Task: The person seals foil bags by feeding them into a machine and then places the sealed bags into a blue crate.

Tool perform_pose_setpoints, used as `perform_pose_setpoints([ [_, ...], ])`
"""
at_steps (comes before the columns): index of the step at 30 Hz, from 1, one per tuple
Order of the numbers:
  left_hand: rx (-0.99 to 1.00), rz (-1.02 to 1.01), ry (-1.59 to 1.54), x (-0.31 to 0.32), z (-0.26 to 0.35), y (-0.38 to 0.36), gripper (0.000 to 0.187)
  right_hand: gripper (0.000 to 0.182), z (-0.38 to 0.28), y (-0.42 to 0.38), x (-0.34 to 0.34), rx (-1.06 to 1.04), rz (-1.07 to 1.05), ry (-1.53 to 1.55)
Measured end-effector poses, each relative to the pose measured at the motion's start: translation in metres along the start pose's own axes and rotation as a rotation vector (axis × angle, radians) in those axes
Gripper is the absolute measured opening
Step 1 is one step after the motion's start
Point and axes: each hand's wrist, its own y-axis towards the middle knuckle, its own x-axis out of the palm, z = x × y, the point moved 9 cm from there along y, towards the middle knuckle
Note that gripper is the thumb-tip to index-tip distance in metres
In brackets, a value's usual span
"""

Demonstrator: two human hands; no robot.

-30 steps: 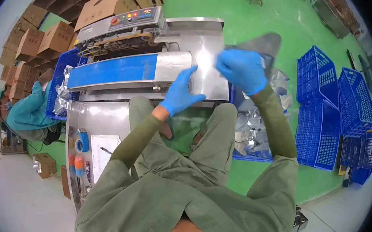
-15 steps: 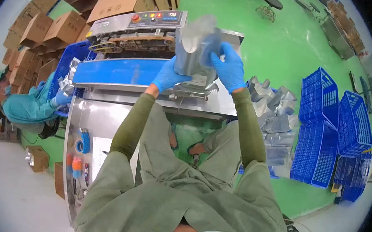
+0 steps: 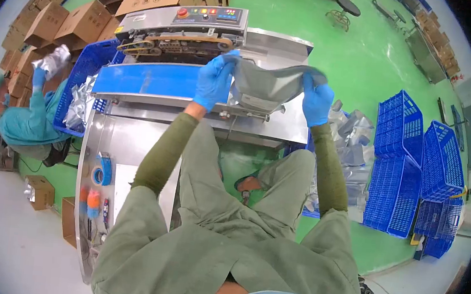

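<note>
Spread wider than half a second ago, the left hand and right hand grip opposite ends of the silver bag over the right part of the machine. This step looks like straightening it; the next move calls for even tension.

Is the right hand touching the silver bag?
Touching. The head view shows the right hand holding one end of the bag.
</note>
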Motion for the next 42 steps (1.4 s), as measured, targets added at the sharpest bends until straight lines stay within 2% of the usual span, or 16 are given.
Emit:
perform_pose_setpoints([
  [2,-0.426,0.060,-0.187,0.006,-0.018,-0.007,0.013,0.020,0.011,0.009,0.001,0.124,0.005,0.033],
  [5,-0.561,0.052,-0.153,0.015,-0.053,0.009,0.020,0.018,0.008,0.019,0.010,0.503,0.003,0.288],
  [6,-0.591,0.008,-0.117,0.022,-0.075,0.008,0.023,0.016,0.027,0.015,0.021,0.566,-0.054,0.233],
  [8,-0.857,-0.072,-0.211,0.041,-0.125,-0.014,0.025,0.010,0.092,0.009,0.053,0.669,-0.167,0.123],
  [9,-0.981,-0.110,-0.260,0.050,-0.149,-0.027,0.026,0.013,0.094,0.014,0.069,0.185,-0.285,-0.273],
  [10,-0.873,-0.142,-0.184,0.053,-0.174,-0.028,0.026,0.019,0.091,0.000,0.097,-0.321,-0.376,-0.654],
  [11,-0.761,-0.174,-0.108,0.053,-0.205,-0.034,0.026,0.019,0.097,-0.005,0.107,-0.338,-0.390,-0.577],
  [13,-0.953,-0.263,-0.061,0.047,-0.204,-0.043,0.027,0.012,0.135,-0.001,0.126,0.001,-0.449,-0.363],
  [14,-0.917,-0.268,-0.043,0.047,-0.212,-0.047,0.027,0.010,0.150,-0.011,0.136,0.180,-0.478,-0.253],
  [15,-0.878,-0.269,-0.027,0.048,-0.227,-0.048,0.027,0.014,0.144,-0.021,0.129,0.809,-0.325,0.314],
  [18,-0.792,-0.327,-0.010,0.053,-0.254,-0.047,0.027,0.022,0.132,-0.016,0.133,0.829,-0.332,0.252],
  [22,-0.910,-0.299,-0.117,0.057,-0.240,-0.047,0.027,0.025,0.117,-0.019,0.106,0.700,-0.252,0.187],
  [24,-0.979,-0.249,-0.206,0.055,-0.214,-0.050,0.026,0.026,0.141,-0.023,0.102,0.396,-0.244,0.065],
  [27,-1.004,-0.228,-0.252,0.052,-0.191,-0.047,0.023,0.025,0.128,-0.030,0.090,0.800,-0.124,0.296],
  [33,-1.091,-0.247,-0.216,0.052,-0.199,-0.050,0.023,0.026,0.127,-0.020,0.098,0.755,-0.179,0.239],
  [42,-0.940,-0.240,-0.226,0.054,-0.205,-0.049,0.025,0.024,0.123,-0.022,0.091,0.663,-0.147,0.247],
])
